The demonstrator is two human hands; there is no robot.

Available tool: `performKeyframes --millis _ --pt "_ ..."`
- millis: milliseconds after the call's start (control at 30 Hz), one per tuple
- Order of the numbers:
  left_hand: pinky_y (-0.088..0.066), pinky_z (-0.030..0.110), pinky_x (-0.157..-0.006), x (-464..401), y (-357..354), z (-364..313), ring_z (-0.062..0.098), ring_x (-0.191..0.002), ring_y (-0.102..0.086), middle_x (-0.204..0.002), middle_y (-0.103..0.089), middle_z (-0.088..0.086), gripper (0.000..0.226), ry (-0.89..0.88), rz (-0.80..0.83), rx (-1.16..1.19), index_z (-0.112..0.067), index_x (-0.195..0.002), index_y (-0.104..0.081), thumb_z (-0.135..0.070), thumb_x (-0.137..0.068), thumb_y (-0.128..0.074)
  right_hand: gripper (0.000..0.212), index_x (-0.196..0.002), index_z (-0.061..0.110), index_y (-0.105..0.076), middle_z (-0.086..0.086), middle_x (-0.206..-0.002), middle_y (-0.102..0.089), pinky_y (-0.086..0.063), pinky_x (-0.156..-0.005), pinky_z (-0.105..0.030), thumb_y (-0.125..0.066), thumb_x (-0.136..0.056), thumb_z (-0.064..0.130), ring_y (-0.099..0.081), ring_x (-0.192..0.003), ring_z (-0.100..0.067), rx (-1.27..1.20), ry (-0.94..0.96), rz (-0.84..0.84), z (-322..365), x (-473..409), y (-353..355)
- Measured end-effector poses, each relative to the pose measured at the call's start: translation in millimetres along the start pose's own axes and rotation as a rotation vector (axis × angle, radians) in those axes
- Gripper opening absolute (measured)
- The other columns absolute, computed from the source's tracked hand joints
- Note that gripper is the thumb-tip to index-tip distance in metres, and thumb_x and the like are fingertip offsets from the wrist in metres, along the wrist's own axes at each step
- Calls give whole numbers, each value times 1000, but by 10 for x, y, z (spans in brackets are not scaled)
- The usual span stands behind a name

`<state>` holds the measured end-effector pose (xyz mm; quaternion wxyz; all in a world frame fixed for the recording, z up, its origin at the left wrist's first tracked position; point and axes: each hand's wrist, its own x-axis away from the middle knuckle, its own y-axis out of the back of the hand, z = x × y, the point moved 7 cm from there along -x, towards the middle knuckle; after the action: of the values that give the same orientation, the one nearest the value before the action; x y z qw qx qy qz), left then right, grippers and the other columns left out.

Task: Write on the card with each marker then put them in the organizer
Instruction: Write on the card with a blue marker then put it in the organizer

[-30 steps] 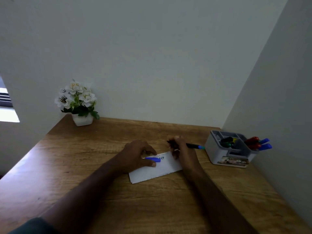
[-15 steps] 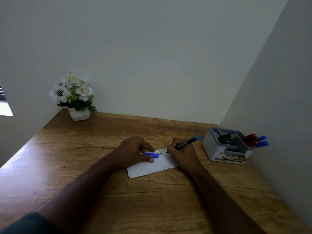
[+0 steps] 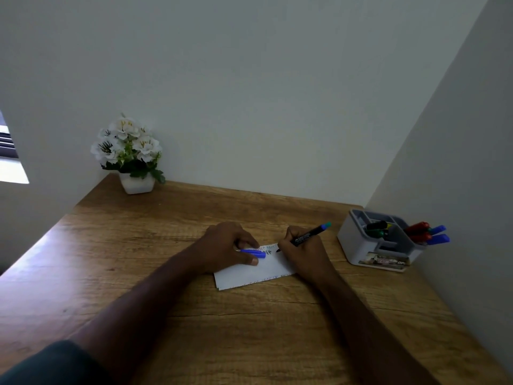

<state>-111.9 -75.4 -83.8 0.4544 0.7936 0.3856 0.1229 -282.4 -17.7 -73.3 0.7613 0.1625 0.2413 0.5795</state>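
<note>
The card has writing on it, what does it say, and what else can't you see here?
- Writing on the card, head view: too small and blurred to read.
- Marker tip: hidden behind the right hand.
- Blue cap: its near end is covered by the left hand.
- Organizer markers: lower ends hidden by its walls.

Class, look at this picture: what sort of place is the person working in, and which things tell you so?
Probably a small desk nook in a home or office: a wooden desk set between plain walls, a desk organizer holding markers, and a potted white flower plant in the corner.
</note>
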Motion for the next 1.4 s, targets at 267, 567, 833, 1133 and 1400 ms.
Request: performKeyframes --millis 267,567,833,1133,1400 --pt "-44 26 -79 18 10 -36 3 -90 -52 -101 -58 -14 44 9 7 3 -32 -119 -66 -49 -79 -72 25 -64 12 -56 -2 -63 -57 -47 -59 -23 -64 -87 11 -54 -60 -3 15 -14 -26 -32 -17 8" --pt "-43 23 -75 13 27 -37 -2 -84 -50 -95 -54 -19 44 9 0 9 -33 -117 -67 -50 -77 -73 26 -63 13 -55 7 -58 -55 -42 -51 -12 -62 -87 6 -52 -54 3 -20 14 -8 17 -1 -5" --pt "-41 24 -75 5 9 -10 -1 -85 -50 -98 -57 -17 44 9 2 1 -34 -117 -67 -52 -77 -72 24 -64 11 -55 1 -60 -55 -43 -53 -19 -63 -87 8 -52 -58 -4 -1 1 -40 -11 -27 18" --pt "-40 21 -70 -6 7 -21 1 -85 -51 -97 -57 -15 45 7 2 -3 -33 -118 -67 -51 -78 -72 21 -67 7 -58 -4 -63 -58 -46 -57 -24 -63 -87 10 -53 -60 -7 22 -17 -42 -27 -32 12" --pt "-38 20 -69 12 8 -16 0 -85 -51 -97 -57 -16 44 8 -3 6 -34 -117 -67 -52 -77 -72 24 -63 11 -55 -2 -59 -54 -45 -56 -27 -64 -85 8 -50 -57 -6 28 -27 -67 -26 -33 31"
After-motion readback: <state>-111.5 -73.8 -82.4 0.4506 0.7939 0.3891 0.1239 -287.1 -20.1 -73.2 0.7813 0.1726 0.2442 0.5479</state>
